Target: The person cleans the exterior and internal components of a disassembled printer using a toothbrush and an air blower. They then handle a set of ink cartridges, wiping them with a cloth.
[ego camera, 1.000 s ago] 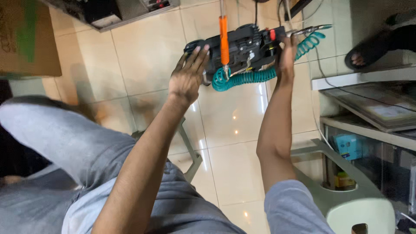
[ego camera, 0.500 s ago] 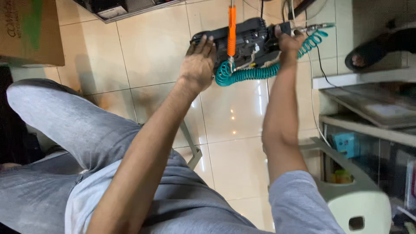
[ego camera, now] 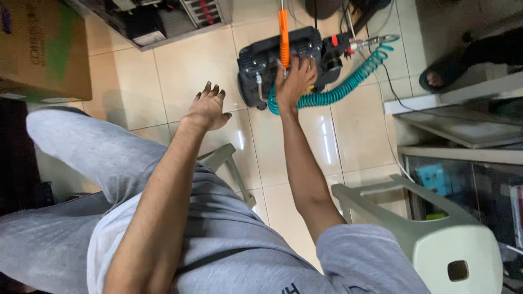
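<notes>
— Black casing: the compressor (ego camera: pixel 283 65) sits on the tiled floor (ego camera: pixel 185 71) near the top edge of view. State of the hands?

— Right hand (ego camera: pixel 294 81) rests on the compressor's front, fingers closed around the base of the orange handle (ego camera: pixel 283 32). Left hand (ego camera: pixel 207 106) hangs free, fingers spread, holding nothing, just left of the machine.

— Surroundings?

— A teal coiled hose (ego camera: pixel 348 81) loops from the unit's right side. A cardboard box (ego camera: pixel 41 51) stands well apart at left. A pale plastic stool (ego camera: pixel 436 234) stands at lower right, a low shelf edge (ego camera: pixel 452 92) above it.

— Room to move?

— Open tile lies between box and compressor.
</notes>
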